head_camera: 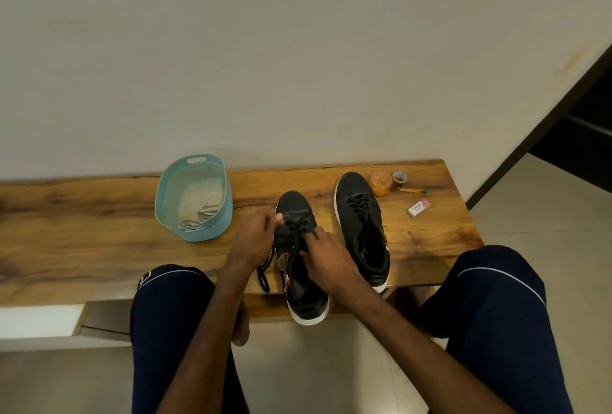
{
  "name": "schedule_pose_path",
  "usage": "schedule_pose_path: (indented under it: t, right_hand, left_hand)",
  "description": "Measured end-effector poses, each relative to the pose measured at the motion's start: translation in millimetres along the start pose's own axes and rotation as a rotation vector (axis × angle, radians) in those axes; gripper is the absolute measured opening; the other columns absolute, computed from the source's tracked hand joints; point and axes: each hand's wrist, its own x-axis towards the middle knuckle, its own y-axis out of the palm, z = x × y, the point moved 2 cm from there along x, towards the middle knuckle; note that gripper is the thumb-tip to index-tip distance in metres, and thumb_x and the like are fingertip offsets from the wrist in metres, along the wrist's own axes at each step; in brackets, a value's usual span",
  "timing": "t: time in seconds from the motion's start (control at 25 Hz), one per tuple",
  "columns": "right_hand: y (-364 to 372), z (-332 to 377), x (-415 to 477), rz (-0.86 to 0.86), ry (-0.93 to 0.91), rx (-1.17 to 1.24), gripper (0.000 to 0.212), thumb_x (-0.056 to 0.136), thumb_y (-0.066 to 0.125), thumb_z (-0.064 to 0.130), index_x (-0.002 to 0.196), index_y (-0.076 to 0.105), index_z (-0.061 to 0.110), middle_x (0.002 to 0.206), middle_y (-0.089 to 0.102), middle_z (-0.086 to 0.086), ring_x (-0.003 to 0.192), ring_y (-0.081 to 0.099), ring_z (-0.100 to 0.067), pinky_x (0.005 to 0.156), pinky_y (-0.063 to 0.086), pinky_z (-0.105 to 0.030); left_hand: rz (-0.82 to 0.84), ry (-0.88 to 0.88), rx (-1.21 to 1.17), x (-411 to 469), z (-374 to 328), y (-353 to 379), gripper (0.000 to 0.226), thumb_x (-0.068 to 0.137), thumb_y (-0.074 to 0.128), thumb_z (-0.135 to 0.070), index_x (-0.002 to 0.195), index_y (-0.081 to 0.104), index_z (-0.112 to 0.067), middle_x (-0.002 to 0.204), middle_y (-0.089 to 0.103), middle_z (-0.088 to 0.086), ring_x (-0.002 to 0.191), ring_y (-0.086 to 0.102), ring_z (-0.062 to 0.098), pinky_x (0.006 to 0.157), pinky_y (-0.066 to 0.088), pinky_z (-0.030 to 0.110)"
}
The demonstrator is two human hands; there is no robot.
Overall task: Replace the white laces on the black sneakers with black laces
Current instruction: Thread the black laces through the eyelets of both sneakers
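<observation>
- Seated at the wooden desk [99, 215], I worked on the nearer black sneaker [299, 258], its heel hanging over the desk's front edge between my knees.
- My left hand [253, 236] was closed at the shoe's left side, fingers pinched together on the black lace [265, 273]; the lace's loose end trailed down onto the desk beside my wrist.
- My right hand [326, 256] lay across the tongue with fingers partly spread, fingertips pressing on the lacing near the eyelets; I cannot tell whether it gripped the lace.
- The second sneaker [362, 228] stood just to the right, already threaded with black laces.
- The white laces [198, 216] lay heaped in a pale blue basket [212, 230] to the left.
- An orange jar [381, 183], a tape roll [399, 178], a pen [412, 190] and an eraser [419, 207] sat at the desk's far right corner.
</observation>
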Motion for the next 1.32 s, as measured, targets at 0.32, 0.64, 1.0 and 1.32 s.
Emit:
schedule_pose_path:
  t: [0.32, 0.64, 1.0, 1.32]
  right_hand:
    - [-5, -25, 4, -0.029, 0.223, 0.46, 0.027, 0.103, 0.046, 0.016, 0.121, 0.064, 0.008, 0.115, 0.067, -0.008, 0.106, 0.062, -0.022, 0.093, 0.05, -0.037]
    - [1, -35, 2, -0.01, 0.335, 0.761, 0.026, 0.101, 0.051, 0.016, 0.119, 0.069, 0.009, 0.11, 0.071, -0.005, 0.104, 0.064, -0.017, 0.096, 0.051, -0.039]
    - [7, -35, 8, -0.031, 0.493, 1.004, 0.031, 0.104, 0.048, 0.035, 0.097, 0.07, 0.015, 0.097, 0.07, -0.006, 0.095, 0.065, -0.021, 0.082, 0.049, -0.034]
    - [-20, -13, 14, -0.291, 0.385, 0.9, 0.011, 0.104, 0.046, 0.014, 0.099, 0.055, 0.01, 0.094, 0.063, -0.002, 0.09, 0.06, -0.017, 0.084, 0.049, -0.036]
  left_hand:
    - [-0.002, 0.019, 0.041, 0, -2, 30, 0.007, 0.089, 0.068, -0.007, 0.092, 0.068, -0.013, 0.087, 0.067, -0.002, 0.083, 0.063, 0.011, 0.075, 0.052, 0.027]
    - [-0.098, -0.025, 0.047, -5, 4, 54, 0.026, 0.081, 0.078, -0.014, 0.087, 0.056, -0.025, 0.076, 0.063, -0.009, 0.075, 0.062, 0.007, 0.067, 0.05, 0.028]
    - [-0.153, -0.022, -0.017, -5, 11, 57, 0.025, 0.077, 0.082, -0.016, 0.079, 0.058, -0.025, 0.076, 0.067, -0.009, 0.074, 0.065, 0.006, 0.065, 0.055, 0.033]
    - [-0.133, 0.082, 0.18, -10, 22, 52, 0.055, 0.068, 0.086, -0.026, 0.112, 0.053, -0.028, 0.11, 0.06, -0.009, 0.1, 0.055, 0.011, 0.081, 0.05, 0.033]
